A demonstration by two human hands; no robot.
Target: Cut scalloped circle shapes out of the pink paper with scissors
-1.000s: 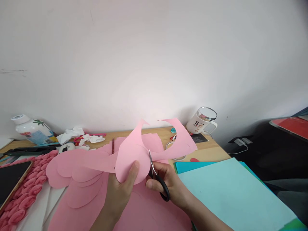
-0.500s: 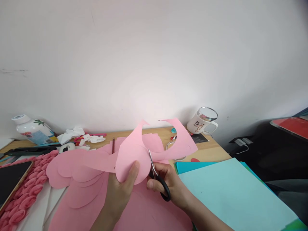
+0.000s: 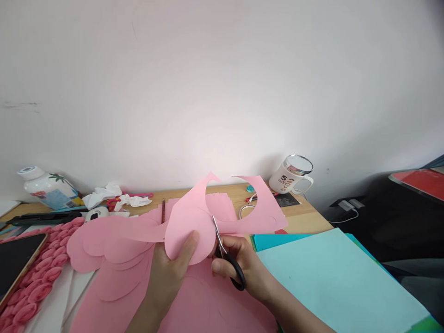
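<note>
My left hand (image 3: 169,273) pinches a sheet of pink paper (image 3: 194,224) held up above the desk, thumb on its rounded lower lobe. My right hand (image 3: 243,268) grips black-handled scissors (image 3: 227,259), whose blades point up into the paper along a curved cut. A loose curved strip of the same sheet arches to the right, over the desk. Under both hands lie more pink sheets and cut petal shapes (image 3: 111,259).
Light blue paper sheets (image 3: 333,282) lie at the right. A white mug (image 3: 293,175) stands at the back. Left side: a phone (image 3: 17,261), pink paper rosettes (image 3: 41,277), a white bottle (image 3: 46,187), crumpled tissue (image 3: 104,194), a pencil (image 3: 163,210). A wooden desk (image 3: 305,217) is beneath.
The pink sheet has tilted slightly and its cut strip has shifted right and down. Both hands keep nearly the same place.
</note>
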